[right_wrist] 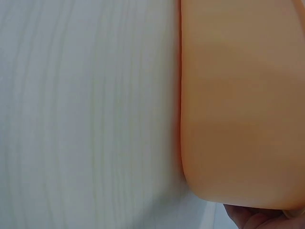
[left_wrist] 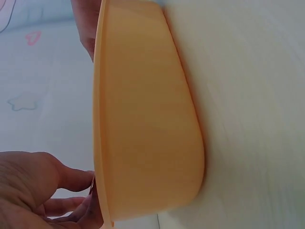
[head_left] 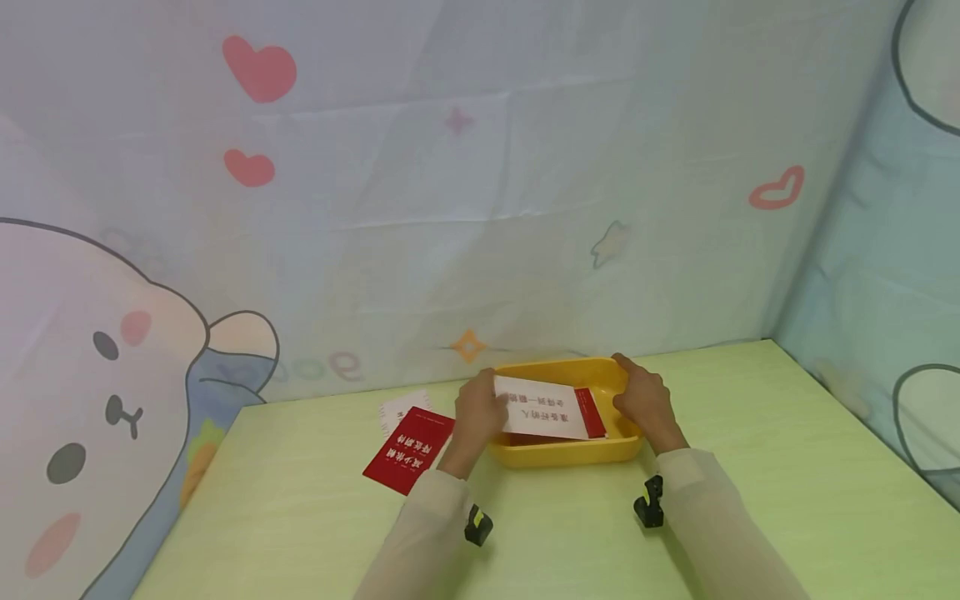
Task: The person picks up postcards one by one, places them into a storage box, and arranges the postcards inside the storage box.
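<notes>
A yellow tray (head_left: 573,452) sits on the table near the wall, with a white card (head_left: 543,408) bearing printed characters slanting across its left part. Red cards (head_left: 590,412) show beneath and beside the white one. At the tray's left end my left hand (head_left: 480,410) pinches the left edge of the white card between thumb and fingers. In the left wrist view those fingers (left_wrist: 71,210) are close against the tray rim. My right hand (head_left: 645,400) grips the tray's right end, thumb inside; in the right wrist view most of it is hidden behind the tray wall (right_wrist: 243,105).
Left of the tray, a red card (head_left: 408,450) with white characters lies on the green table (head_left: 300,500). A white card with a notched edge (head_left: 403,408) is partly under it. Behind the table hangs a printed cloth wall (head_left: 450,208), and another stands at the right.
</notes>
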`<state>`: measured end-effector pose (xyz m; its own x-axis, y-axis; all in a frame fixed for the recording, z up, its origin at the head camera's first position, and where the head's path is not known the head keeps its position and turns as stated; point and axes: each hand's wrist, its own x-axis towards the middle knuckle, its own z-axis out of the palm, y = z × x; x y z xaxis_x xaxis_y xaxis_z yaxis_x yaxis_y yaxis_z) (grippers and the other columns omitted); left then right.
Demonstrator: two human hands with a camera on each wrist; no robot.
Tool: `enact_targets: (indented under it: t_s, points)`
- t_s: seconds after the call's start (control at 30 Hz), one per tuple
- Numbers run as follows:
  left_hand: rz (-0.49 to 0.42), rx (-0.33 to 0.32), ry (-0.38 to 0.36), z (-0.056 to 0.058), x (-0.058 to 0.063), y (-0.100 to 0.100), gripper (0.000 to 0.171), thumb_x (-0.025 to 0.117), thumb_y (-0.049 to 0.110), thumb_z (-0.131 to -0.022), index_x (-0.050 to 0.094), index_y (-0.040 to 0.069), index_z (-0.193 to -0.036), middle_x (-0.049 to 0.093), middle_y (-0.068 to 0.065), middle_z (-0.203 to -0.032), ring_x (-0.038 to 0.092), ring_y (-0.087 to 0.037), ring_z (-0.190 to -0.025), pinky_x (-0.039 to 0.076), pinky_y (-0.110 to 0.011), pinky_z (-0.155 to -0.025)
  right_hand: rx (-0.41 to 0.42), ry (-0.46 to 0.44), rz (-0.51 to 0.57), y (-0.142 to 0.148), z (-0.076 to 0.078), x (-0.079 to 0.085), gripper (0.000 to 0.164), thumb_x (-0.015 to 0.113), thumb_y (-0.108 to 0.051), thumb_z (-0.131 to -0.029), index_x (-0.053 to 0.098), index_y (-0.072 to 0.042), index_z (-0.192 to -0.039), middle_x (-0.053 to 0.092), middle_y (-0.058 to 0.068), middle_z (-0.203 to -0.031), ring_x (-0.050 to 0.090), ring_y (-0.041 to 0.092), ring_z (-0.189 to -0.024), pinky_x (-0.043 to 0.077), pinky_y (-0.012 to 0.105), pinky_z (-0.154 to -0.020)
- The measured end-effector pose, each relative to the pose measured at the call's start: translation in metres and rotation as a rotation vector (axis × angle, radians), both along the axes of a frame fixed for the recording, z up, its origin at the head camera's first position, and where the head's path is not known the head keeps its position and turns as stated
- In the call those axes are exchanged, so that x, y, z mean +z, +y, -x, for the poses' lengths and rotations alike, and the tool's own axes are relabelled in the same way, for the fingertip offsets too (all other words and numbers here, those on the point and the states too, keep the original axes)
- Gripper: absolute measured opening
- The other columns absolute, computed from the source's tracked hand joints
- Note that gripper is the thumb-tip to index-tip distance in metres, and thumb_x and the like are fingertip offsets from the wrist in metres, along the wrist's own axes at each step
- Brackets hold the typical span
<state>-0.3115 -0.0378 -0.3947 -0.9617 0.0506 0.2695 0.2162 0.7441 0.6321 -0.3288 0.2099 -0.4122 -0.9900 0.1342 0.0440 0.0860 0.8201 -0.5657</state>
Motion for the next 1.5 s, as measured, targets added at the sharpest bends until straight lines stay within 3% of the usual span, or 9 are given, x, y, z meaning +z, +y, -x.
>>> enact_targets:
  t_s: [0.23,0.5,0.8,1.17,1.3,1.5]
  points:
    - [0.033,0.032,-0.037,0.007,-0.001,0.009,0.027,0.063,0.014,-0.095,0.059,-0.003,-0.115,0.066,-0.014,-0.092,0.061,-0.024,-0.077,0.057,-0.037,-0.073,-0.012,-0.020,0.007,-0.002,0.001,-0.001,0.073,0.059,0.001,-0.085,0.033,-0.006,-0.152,0.051,0.032,-0.137,0.054,0.039,-0.095,0.056,0.052,-0.089]
    - [0.112,0.030,-0.028,0.010,-0.005,0.019,0.037,0.075,0.023,-0.086,0.061,-0.002,-0.110,0.068,-0.014,-0.098,0.062,-0.026,-0.085,0.055,-0.044,-0.085,-0.004,-0.010,-0.001,-0.001,0.002,0.000,0.073,0.059,0.000,-0.085,0.033,-0.006,-0.152,0.050,0.032,-0.139,0.054,0.042,-0.098,0.055,0.054,-0.091]
    - [0.140,0.009,0.013,0.009,-0.009,0.031,0.048,0.081,0.016,-0.082,0.056,-0.004,-0.117,0.065,-0.019,-0.113,0.062,-0.033,-0.105,0.049,-0.049,-0.102,-0.002,0.011,-0.024,0.003,0.004,-0.003,0.071,0.058,0.000,-0.084,0.035,-0.006,-0.152,0.051,0.032,-0.139,0.055,0.040,-0.096,0.055,0.055,-0.089]
    - [0.292,0.046,-0.075,0.009,-0.012,0.044,0.044,0.078,0.022,-0.086,0.058,-0.002,-0.116,0.066,-0.014,-0.104,0.060,-0.027,-0.096,0.049,-0.039,-0.100,-0.001,0.010,-0.025,0.007,0.002,-0.004,0.072,0.059,-0.001,-0.084,0.034,-0.007,-0.152,0.051,0.033,-0.139,0.055,0.042,-0.096,0.054,0.056,-0.087]
    - [0.310,0.060,-0.109,0.007,-0.012,0.047,0.041,0.077,0.022,-0.087,0.057,0.000,-0.115,0.065,-0.011,-0.096,0.058,-0.025,-0.087,0.052,-0.039,-0.094,-0.002,0.013,-0.031,0.008,0.002,-0.005,0.072,0.059,-0.001,-0.084,0.035,-0.007,-0.152,0.051,0.033,-0.139,0.055,0.042,-0.098,0.054,0.057,-0.087]
    - [0.337,0.070,-0.131,0.005,-0.013,0.050,0.045,0.077,0.021,-0.087,0.055,-0.002,-0.119,0.065,-0.016,-0.101,0.062,-0.028,-0.092,0.052,-0.041,-0.094,-0.009,0.008,-0.026,0.009,-0.001,-0.003,0.072,0.058,-0.001,-0.084,0.035,-0.007,-0.152,0.052,0.032,-0.139,0.055,0.044,-0.102,0.052,0.060,-0.092]
